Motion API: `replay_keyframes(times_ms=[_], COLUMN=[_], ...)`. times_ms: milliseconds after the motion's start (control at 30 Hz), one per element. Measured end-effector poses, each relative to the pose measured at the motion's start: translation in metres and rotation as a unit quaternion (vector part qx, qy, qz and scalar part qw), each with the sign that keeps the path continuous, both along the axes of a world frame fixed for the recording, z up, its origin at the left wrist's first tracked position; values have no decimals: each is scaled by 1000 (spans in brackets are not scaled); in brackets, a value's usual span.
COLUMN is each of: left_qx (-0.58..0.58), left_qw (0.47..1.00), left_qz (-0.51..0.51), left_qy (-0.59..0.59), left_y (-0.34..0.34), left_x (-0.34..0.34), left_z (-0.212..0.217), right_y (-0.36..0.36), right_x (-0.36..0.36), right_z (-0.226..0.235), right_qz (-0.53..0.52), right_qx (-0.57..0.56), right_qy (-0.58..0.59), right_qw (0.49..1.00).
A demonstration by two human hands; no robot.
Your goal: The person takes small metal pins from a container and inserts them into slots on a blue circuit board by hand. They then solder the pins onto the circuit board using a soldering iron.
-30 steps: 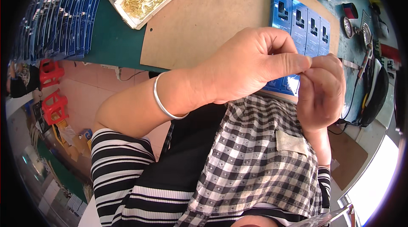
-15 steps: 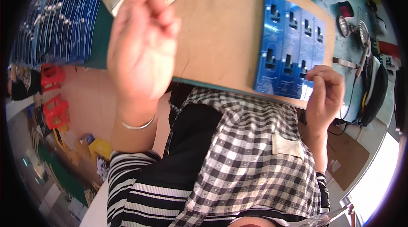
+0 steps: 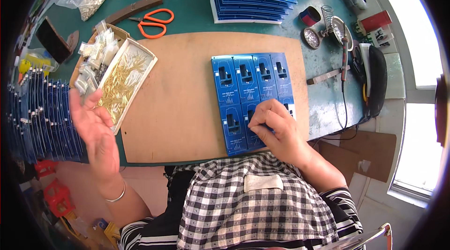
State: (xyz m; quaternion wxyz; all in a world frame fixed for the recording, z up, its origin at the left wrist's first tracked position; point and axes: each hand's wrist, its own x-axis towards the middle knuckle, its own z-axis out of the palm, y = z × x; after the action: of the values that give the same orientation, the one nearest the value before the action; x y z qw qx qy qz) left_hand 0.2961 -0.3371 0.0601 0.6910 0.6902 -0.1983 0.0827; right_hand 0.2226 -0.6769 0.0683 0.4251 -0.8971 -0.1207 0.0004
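A blue panel of joined circuit boards (image 3: 237, 94) with dark cut-outs lies on the brown work board, to the right of its middle. Over the panel's lower row is my right hand (image 3: 281, 133), thumb and fingertips pinched together. Whatever the pinch may hold is too small or hidden to name. My left hand (image 3: 97, 133) is raised at the near left side of a shallow white box (image 3: 140, 73), palm showing and fingers apart. Thin gold pins (image 3: 115, 88) and paler ones lie loose in this box. Small clear bags of parts (image 3: 96, 53) sit beside it in a cardboard tray.
Stacked blue circuit boards (image 3: 248, 4) stand at the back; more boards (image 3: 42, 119) are racked upright at left. Orange-handled scissors (image 3: 154, 22) lie behind the box. On the right are a soldering iron (image 3: 344, 55) with its cord, a coil stand (image 3: 327, 18) and a metal strip (image 3: 326, 75).
The view has swung, bringing more of the table's far side into sight. My right hand has gone from the panel's near right corner to further in over its lower row.
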Motion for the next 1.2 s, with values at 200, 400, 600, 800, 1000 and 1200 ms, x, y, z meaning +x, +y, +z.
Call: replay_keyframes(times_ms=[200,400,600,800,1000,1200], left_qx=[-30,86,324,340,337,323], left_qw=[989,966,928,923,920,927], left_qz=[-10,186,174,154,165,180], left_qy=[143,155,60,91,115,57], left_y=[21,14,21,23,20,16], left_x=[20,39,44,41,40,40], left_z=[-15,-10,-15,-15,-14,-16], right_y=[2,8,16,18,19,20], right_x=[-2,14,18,15,17,17], right_z=[-5,-10,-9,-11,-14,-11], right_qz=[-49,-42,-32,-46,-57,-59], right_qx=[-11,-26,-119,-138,-136,-137], right_qy=[68,37,-7,-10,-21,-15], right_qw=[996,998,992,989,989,989])
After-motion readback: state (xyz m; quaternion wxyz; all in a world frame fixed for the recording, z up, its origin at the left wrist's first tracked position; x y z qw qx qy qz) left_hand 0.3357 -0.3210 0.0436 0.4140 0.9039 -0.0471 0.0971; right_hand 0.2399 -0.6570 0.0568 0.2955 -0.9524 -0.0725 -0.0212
